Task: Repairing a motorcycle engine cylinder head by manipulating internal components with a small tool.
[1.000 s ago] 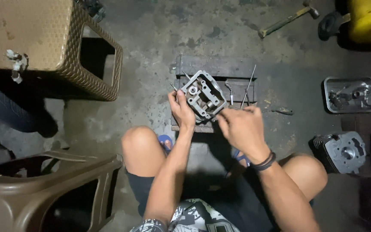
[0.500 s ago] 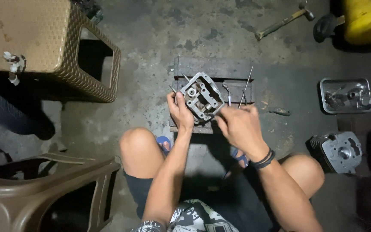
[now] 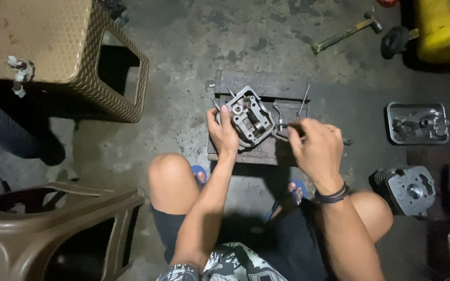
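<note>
At frame centre the left hand (image 3: 224, 131) grips the grey engine head (image 3: 249, 118) on a wooden block (image 3: 266, 151); the right hand (image 3: 316, 147) pinches a thin metal tool (image 3: 283, 125) at its edge; a slip could likely tip the head off the block.

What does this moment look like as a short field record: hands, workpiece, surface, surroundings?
left hand: left hand grips the grey cast-metal engine head
right hand: right hand holds a thin metal tool at the part's side
surface: dark wooden board on concrete floor
right side: grey metal parts tray, finned grey cylinder
top: wooden-handled hammer
left: woven tan plastic stool
</note>
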